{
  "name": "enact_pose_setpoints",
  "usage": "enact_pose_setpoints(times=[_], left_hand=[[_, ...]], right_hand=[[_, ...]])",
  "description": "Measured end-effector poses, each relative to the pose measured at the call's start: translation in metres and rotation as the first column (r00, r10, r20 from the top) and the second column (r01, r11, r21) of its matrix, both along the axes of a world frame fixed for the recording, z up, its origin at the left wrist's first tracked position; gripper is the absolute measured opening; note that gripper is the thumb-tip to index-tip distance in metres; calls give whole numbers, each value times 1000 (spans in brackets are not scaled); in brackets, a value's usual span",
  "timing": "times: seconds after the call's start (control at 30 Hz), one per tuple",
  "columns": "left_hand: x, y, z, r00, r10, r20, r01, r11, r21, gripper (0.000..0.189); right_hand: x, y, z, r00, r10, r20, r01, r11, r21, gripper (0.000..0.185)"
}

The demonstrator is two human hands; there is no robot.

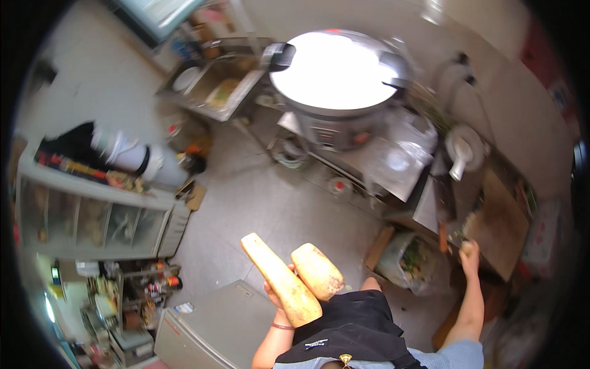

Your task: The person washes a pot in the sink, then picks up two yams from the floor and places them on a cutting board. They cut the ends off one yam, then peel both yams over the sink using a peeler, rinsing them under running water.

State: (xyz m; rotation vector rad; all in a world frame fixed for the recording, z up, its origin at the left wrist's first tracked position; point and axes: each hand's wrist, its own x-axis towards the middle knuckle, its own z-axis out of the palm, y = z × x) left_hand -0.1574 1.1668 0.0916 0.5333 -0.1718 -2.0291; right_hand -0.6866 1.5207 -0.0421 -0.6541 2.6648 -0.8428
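My left hand (pixel 275 297) is closed around two pale, creamy root vegetables. One is a long, tapering root (pixel 281 281), angled up and to the left. Beside it sits a shorter, thicker root (pixel 317 271) with a brownish, dirty end. A fingertip shows between the two. At the far right, my right hand (pixel 470 263) grips a small pale vegetable piece (pixel 467 248) at the near edge of a wooden cutting board (pixel 500 226). An orange carrot (pixel 443 236) lies left of that hand, and green scraps are scattered on the board.
A large lidded cooker (pixel 322 124) stands on a metal table with plastic bags (pixel 401 157). Below the board is a lined bin (pixel 392 258) of vegetable scraps. A grey chest freezer (pixel 221 309) is close on my left. Beyond are a glass-fronted display cabinet (pixel 92 221) and a metal sink (pixel 230 85).
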Motion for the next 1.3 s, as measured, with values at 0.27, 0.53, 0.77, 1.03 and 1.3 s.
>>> enact_pose_setpoints(times=[0.27,0.53,0.77,1.03,1.3], left_hand=[[141,-120,22,936,331,117,-306,933,-187,77],[221,-257,9,814,553,178,-509,827,-239,78],[266,-419,28,762,607,225,-554,791,-259,78],[286,-626,24,916,352,194,-348,936,-56,81],[272,-903,24,899,-359,250,335,932,135,63]], right_hand=[[147,-79,-27,927,-22,374,128,956,-263,49],[347,-506,24,353,424,834,142,857,-496,54],[450,-885,86,-300,560,772,-131,777,-615,60],[603,-1102,114,-786,353,507,80,872,-483,72],[582,-1212,88,-470,657,589,607,725,-326,88]])
